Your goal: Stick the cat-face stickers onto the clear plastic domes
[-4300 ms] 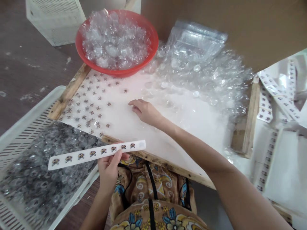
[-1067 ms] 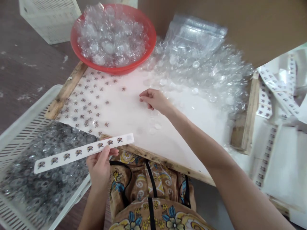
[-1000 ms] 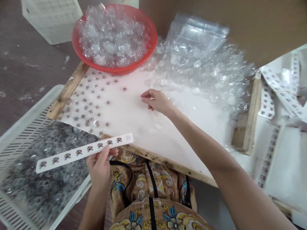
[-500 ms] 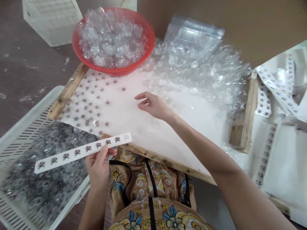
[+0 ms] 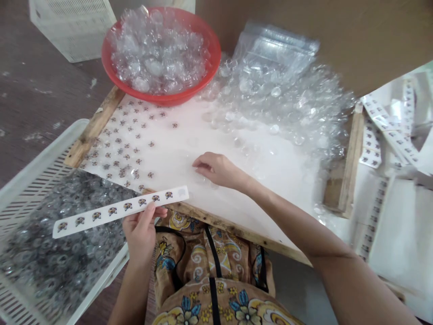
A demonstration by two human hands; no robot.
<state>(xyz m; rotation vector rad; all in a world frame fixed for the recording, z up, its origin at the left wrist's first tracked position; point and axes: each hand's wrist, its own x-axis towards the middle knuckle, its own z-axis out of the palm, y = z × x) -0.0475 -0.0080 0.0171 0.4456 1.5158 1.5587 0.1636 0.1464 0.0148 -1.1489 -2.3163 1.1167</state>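
Note:
My left hand [image 5: 140,223] pinches a white strip of stickers [image 5: 112,211] near its middle, thumb on top. The strip carries a row of small printed animal-face stickers, with a bare spot at its right end. It is held over the near left corner of the white board [image 5: 176,149]. My right hand [image 5: 218,169] is low over the middle of the board, its thumb and fingers drawn together; whatever is between them is too small or hidden to make out. Faint clear plastic discs [image 5: 274,129] lie beyond it. Small clear pieces with stickers [image 5: 126,157] are scattered at the board's left.
A red basin [image 5: 160,97] heaped with clear plastic pieces stands at the back left. Clear pieces [image 5: 297,104] and a plastic bag [image 5: 275,45] lie at the back right. A white crate [image 5: 76,135] of finished-looking pieces sits left; sticker sheets [image 5: 389,126] lie right.
My right hand has come nearer to me across the board, and its fingers have closed together. My left hand and the strip have shifted slightly right and up.

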